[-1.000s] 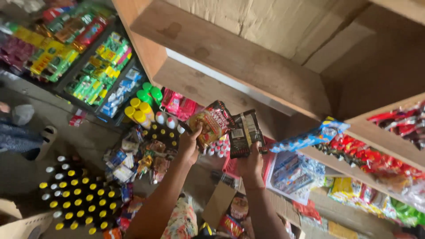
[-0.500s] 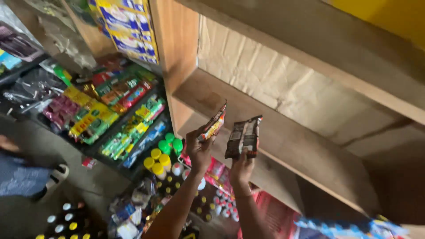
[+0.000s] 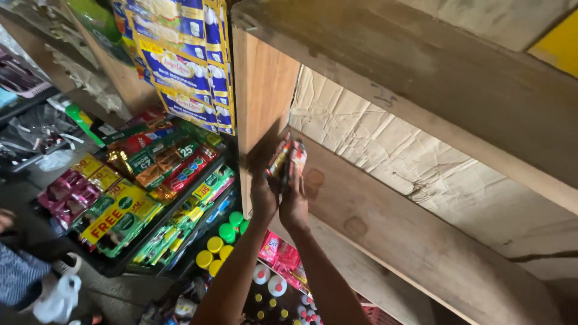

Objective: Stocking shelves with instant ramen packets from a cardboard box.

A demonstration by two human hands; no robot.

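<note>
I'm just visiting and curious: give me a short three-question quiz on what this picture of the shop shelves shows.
1. True or false: both hands are raised together at the wooden shelf.
2. What do the left hand and right hand hold between them? A) a bottle B) small snack packets C) a cardboard box
3. What lines the back of the shelf opening?

Key
1. True; the hands are side by side at the shelf's left end.
2. B
3. Creased cardboard.
</note>
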